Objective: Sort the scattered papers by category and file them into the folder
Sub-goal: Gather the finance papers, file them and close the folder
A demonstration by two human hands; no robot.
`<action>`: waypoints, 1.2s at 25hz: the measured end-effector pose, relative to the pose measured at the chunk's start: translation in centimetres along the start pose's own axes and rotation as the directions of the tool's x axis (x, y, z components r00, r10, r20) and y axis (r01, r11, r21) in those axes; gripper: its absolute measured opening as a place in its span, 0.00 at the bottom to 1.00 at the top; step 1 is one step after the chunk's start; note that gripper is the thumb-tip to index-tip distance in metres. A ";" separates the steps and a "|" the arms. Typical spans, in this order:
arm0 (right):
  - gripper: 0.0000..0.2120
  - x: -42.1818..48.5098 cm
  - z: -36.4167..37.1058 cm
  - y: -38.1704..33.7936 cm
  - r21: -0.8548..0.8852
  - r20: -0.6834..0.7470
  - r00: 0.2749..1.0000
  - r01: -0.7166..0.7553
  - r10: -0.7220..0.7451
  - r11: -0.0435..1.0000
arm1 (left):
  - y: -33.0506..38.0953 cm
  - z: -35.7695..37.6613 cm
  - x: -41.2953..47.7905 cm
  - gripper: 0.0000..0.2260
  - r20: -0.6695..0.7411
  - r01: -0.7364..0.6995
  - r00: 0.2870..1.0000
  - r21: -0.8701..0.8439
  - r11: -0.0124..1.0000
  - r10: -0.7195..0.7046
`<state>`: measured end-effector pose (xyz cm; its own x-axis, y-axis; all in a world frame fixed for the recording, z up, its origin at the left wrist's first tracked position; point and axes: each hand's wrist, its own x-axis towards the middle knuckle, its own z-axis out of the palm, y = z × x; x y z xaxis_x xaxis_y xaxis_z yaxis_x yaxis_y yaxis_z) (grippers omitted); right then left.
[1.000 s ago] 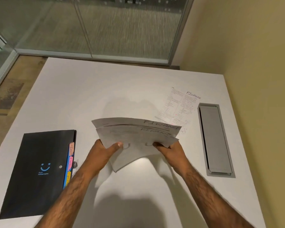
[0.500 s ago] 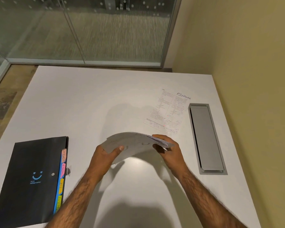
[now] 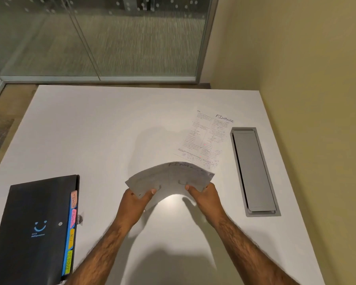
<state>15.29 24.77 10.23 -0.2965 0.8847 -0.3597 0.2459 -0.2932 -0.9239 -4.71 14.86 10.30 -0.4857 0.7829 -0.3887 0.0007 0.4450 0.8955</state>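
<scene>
a white surface (image 3: 90, 130) fills most of the view. a long grey recessed hatch (image 3: 254, 171) sits in it at 3 o'clock, parallel to the right edge. a glass partition (image 3: 49, 27) in a metal frame (image 3: 99, 78) stands at 12 o'clock, with grey carpet (image 3: 142, 50) visible through it. a yellowish wall (image 3: 306, 58) rises at 2 o'clock. brown floor (image 3: 0, 128) shows at 9 o'clock.

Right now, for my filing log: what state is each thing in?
Paper stack: bowed, gripped at its near edge by left hand and right hand.
Loose FINANCE sheet: flat on table, face up.
Folder: closed, flat, tabs showing.
Cable hatch: lid shut.
</scene>
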 end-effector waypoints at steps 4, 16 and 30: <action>0.03 0.6 -1.0 0.5 0.081 -0.147 0.981 -0.114 0.125 0.990 | 1.6 2.4 3.3 0.05 -0.007 -0.100 0.995 0.128 0.987 0.102; 0.09 -5.6 -18.3 6.4 0.238 -0.607 0.735 -0.194 0.302 0.952 | -3.0 14.6 14.4 0.35 0.465 -0.443 0.885 0.861 0.249 -0.036; 0.10 -6.9 -19.6 8.3 0.323 -0.581 0.734 -0.188 0.352 0.927 | -12.1 5.0 -3.5 0.11 0.432 -0.495 0.862 0.831 0.255 0.265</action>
<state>37.47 23.36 7.61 0.4052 0.7568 -0.5129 -0.0146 -0.5556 -0.8313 1.33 8.88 -0.28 -0.0407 0.9808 -0.1909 0.9666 0.0870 0.2410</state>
